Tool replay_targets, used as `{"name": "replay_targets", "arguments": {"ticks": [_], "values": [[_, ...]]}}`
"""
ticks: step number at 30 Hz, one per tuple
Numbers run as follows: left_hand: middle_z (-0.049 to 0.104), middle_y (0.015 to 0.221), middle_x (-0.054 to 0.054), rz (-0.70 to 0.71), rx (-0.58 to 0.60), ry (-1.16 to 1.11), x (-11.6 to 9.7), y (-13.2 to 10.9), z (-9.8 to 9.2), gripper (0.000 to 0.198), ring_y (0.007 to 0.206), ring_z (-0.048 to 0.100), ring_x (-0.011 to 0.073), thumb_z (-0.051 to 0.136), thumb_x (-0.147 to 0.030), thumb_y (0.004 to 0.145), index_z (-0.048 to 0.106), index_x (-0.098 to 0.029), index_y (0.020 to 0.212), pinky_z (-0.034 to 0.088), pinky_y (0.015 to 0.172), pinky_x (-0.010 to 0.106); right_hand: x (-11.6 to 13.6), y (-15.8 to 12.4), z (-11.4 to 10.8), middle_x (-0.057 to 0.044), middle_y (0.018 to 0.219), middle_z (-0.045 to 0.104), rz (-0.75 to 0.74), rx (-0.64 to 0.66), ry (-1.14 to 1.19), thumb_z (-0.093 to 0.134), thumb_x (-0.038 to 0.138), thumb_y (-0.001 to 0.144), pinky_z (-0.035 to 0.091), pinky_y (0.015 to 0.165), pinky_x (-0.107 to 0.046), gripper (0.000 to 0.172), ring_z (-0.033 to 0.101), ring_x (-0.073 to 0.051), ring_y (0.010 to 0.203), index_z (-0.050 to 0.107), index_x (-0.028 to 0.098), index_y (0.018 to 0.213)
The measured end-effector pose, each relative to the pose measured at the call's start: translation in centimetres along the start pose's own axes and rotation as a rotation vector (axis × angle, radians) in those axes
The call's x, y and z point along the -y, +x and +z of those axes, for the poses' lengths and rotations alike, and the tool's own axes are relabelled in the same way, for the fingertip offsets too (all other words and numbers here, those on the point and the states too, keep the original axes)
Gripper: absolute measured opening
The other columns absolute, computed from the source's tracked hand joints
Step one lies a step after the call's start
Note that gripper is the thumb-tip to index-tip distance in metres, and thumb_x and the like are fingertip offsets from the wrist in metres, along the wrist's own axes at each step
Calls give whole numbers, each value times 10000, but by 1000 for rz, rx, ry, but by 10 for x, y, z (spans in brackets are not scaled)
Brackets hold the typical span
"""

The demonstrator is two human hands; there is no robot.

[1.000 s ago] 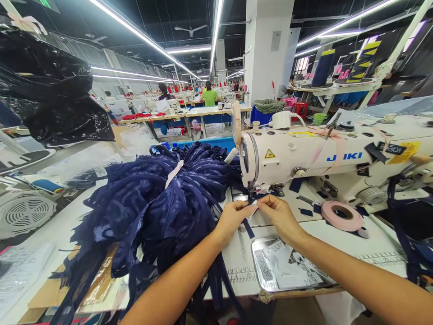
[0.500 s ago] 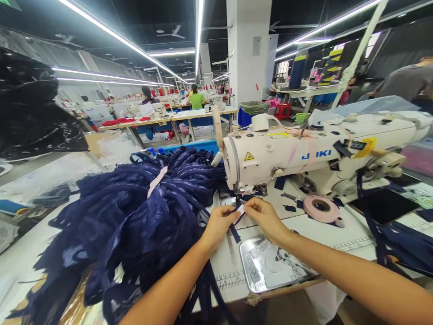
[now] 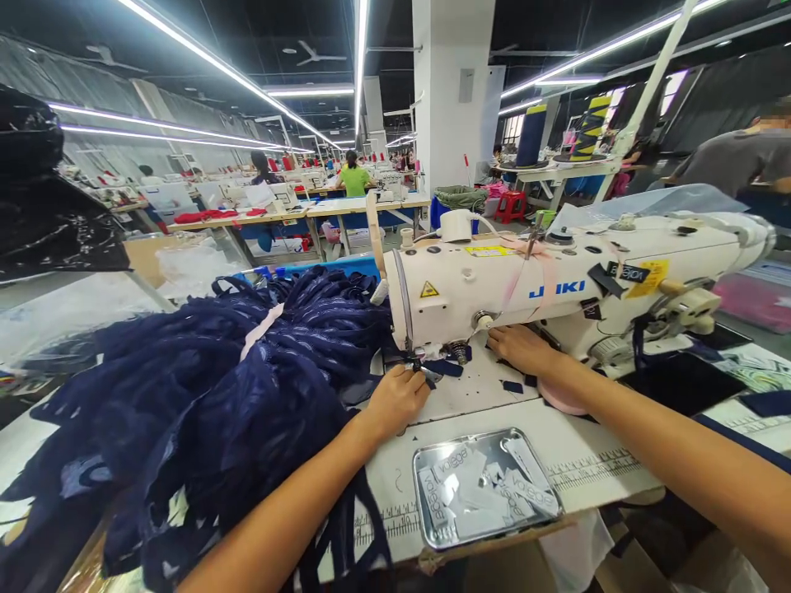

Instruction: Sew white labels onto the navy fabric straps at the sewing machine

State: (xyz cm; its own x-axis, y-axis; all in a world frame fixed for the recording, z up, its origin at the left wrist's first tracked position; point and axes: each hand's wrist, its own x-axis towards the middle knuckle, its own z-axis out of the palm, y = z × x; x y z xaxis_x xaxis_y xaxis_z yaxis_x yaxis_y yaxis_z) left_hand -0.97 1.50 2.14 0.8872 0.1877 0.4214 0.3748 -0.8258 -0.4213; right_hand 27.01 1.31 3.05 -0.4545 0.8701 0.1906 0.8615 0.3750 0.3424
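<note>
My left hand (image 3: 400, 401) is closed right beside the presser foot (image 3: 417, 365) of the white sewing machine (image 3: 488, 284). Whatever its curled fingertips grip is hidden. Under the machine's arm, my right hand (image 3: 524, 347) reaches over the bed, with its fingertips partly out of sight, so I cannot make out a hold. Small navy fabric scraps (image 3: 512, 386) lie on the bed between the hands. A metal tray (image 3: 426, 535) with printed white labels (image 3: 525, 487) rests in front. To the left is a heaped bundle of navy straps (image 3: 247, 395), tied with a pale band (image 3: 262, 328).
The pink tape roll (image 3: 563, 397) sits partly beneath my right forearm. Ruler markings (image 3: 593, 465) run along the table's front edge. Black plastic (image 3: 62, 198) hangs at the left. Other people work at tables behind, one in a green top (image 3: 354, 180).
Both hands were together before the needle, pinching a white label and a navy strip. My right hand has gone right, under the machine arm; my left is now at the presser foot.
</note>
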Motion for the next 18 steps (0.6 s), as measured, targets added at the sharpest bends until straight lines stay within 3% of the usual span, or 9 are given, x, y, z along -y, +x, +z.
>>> {"name": "replay_targets", "arguments": {"ticks": [2,4,6,8,10,12,15,18], "values": [[539,617,42,31,60,28,-2,-4,8,315,564,484,144,321,-63,871,555,-125,669,325,546,302,6,-2,-1,-92,739,615,59,-60,31,386,6,771,369,610,-310,275,538,-198,695,593,175,708],[548,609,37,56,113,36,-5,-8,11,278,581,498,145,353,-72,868,565,-121,695,323,557,302,21,-7,-6,-103,764,607,96,-209,95,354,29,797,374,598,-318,287,524,-204,700,591,173,722],[557,608,38,83,150,29,-8,-10,9,243,593,507,143,381,-82,866,571,-110,717,321,571,302,45,-12,-12,-115,849,604,-10,-376,198,332,72,840,403,650,-326,292,515,-205,761,592,167,746],[566,609,44,88,180,12,-10,-10,5,231,600,512,144,393,-81,865,569,-101,717,319,583,303,74,-13,-17,-106,850,598,-171,-433,263,318,90,863,419,693,-328,302,505,-189,753,593,161,760],[571,607,49,73,211,4,-12,-11,1,241,603,514,147,388,-60,859,565,-99,699,316,589,303,99,-9,-17,-95,814,590,-243,-387,287,313,67,853,428,692,-324,310,503,-184,735,584,161,736],[577,604,51,55,231,8,-13,-13,-2,242,600,517,151,394,-45,846,564,-102,684,313,583,302,115,-2,-15,-84,792,578,-211,-314,339,359,91,840,438,676,-319,249,509,-190,744,573,166,738],[588,611,52,50,231,20,-14,-21,-5,200,597,525,161,434,-65,832,570,-99,689,309,572,304,123,7,-12,-70,791,557,-72,-243,461,499,230,797,451,662,-321,77,514,-205,769,550,172,790],[590,612,52,41,227,30,-14,-27,-7,185,595,529,163,447,-64,825,567,-99,689,308,573,305,123,11,-15,-60,775,538,-6,-200,486,533,241,762,441,637,-311,65,504,-198,743,523,178,749]]}}
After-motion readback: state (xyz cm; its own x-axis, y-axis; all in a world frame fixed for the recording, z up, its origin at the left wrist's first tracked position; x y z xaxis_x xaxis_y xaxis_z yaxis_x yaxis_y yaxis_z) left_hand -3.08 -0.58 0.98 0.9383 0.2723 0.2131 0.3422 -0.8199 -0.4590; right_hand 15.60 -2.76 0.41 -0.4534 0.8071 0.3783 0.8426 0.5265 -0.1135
